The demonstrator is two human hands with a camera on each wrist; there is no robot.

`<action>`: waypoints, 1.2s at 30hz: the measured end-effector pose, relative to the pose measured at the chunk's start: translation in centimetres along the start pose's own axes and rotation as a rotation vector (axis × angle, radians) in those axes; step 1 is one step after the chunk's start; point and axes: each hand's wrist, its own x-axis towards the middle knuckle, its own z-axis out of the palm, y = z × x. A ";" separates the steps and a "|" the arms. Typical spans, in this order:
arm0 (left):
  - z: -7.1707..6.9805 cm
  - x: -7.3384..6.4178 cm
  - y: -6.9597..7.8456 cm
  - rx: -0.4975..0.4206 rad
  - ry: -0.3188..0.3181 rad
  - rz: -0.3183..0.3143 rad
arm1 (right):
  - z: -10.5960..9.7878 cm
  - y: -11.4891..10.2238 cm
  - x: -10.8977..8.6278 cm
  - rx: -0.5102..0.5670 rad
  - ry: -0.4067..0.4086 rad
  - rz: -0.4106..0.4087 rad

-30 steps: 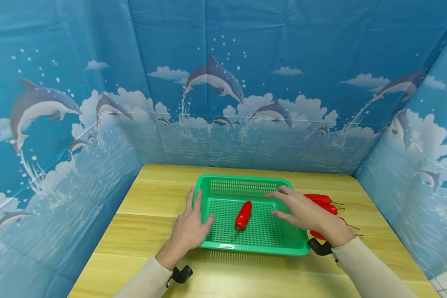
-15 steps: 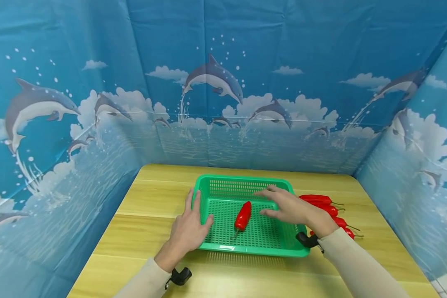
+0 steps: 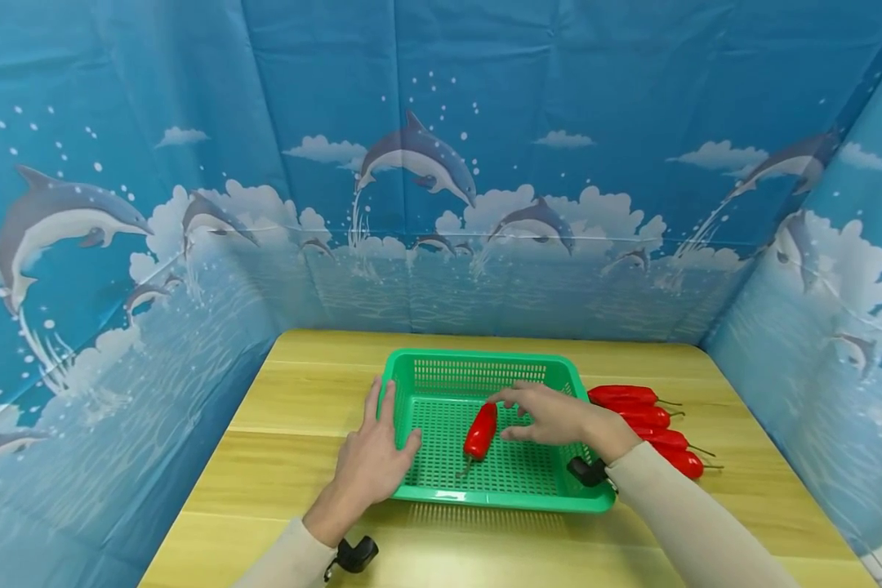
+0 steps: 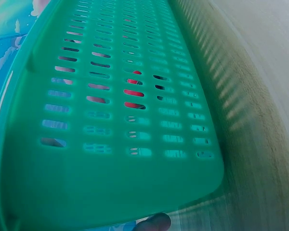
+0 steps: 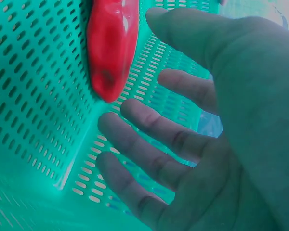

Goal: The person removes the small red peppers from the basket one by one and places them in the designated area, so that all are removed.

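Observation:
A red chili pepper (image 3: 481, 433) lies on the floor of a green plastic basket (image 3: 500, 498), its stem toward the near side. My right hand (image 3: 551, 415) reaches over the basket's right wall with its fingers spread beside the pepper. In the right wrist view the pepper (image 5: 113, 48) sits just off the thumb and fingertips, and nothing is gripped. My left hand (image 3: 371, 461) rests at the basket's left rim with its fingers extended. The left wrist view shows the basket's perforated wall (image 4: 86, 187) close up, with a fingertip (image 4: 154, 224) at the bottom edge.
Several red chili peppers (image 3: 665, 439) lie side by side on the table right of the basket, stems pointing right. The wooden table (image 3: 294, 408) is bounded by blue dolphin-print curtains (image 3: 470, 286) at the back and both sides.
My right hand has moved left, from the basket's right rim to beside the pepper inside, uncovering the peppers on the table. The left hand has stayed at the left rim.

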 end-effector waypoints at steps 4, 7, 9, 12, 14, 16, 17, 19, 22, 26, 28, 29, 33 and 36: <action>0.0 0.1 0.0 0.002 0.006 0.007 | 0.0 -0.2 0.3 0.006 -0.027 0.010; 0.0 0.1 -0.1 0.003 0.004 0.009 | 0.0 -0.4 0.6 0.001 -0.054 0.013; -0.1 0.1 -0.2 0.004 0.001 0.005 | 0.1 -0.6 0.9 0.002 -0.072 0.017; -0.2 0.1 -0.3 0.002 0.001 0.001 | 0.3 -0.7 1.5 -0.005 -0.093 0.018; -0.2 0.0 -0.3 0.004 0.002 -0.001 | 0.5 -0.8 1.8 -0.007 -0.101 0.024; -0.2 0.0 -0.4 0.005 0.004 0.000 | 0.6 -0.8 2.2 -0.013 -0.105 0.025; -0.3 0.0 -0.4 0.006 0.005 0.000 | 0.7 -0.8 2.3 -0.019 -0.107 0.023; -0.3 0.0 -0.4 0.007 0.006 0.001 | 0.8 -0.8 2.6 -0.022 -0.109 0.024; -0.2 0.0 -0.4 0.008 0.004 0.002 | 1.0 -0.8 2.9 -0.033 -0.111 0.019; -0.2 -0.1 -0.4 0.012 0.002 -0.002 | 1.1 -0.8 3.3 -0.026 -0.114 0.021; -0.1 -0.1 -0.3 0.010 0.001 -0.001 | 1.2 -0.8 3.5 -0.013 -0.115 0.023; -0.1 -0.1 -0.3 0.009 0.000 -0.001 | 1.2 -0.8 3.5 -0.007 -0.114 0.021; -0.1 -0.1 -0.1 0.006 -0.002 0.006 | 1.4 -0.7 3.7 0.026 -0.108 0.007; 0.0 -0.1 -0.1 0.005 -0.005 0.007 | 1.6 -0.7 3.9 0.057 -0.108 0.001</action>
